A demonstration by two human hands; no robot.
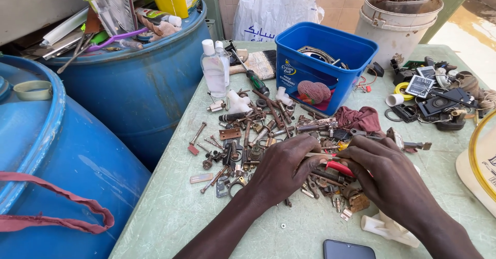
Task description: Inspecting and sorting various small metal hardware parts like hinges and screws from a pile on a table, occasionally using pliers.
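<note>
L hand (285, 167) pinching thin metal strip (316, 155) | R hand (388, 175) gripping red-handled tool (339, 167) | both ctr frame, over scrap metal pile (248, 140) | blue tub (324, 62) upper ctr

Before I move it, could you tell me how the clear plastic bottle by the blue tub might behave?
The clear plastic bottle stands tall and narrow, so a push would probably tip it. It looks light, and its smooth wall may be slippery.
</note>
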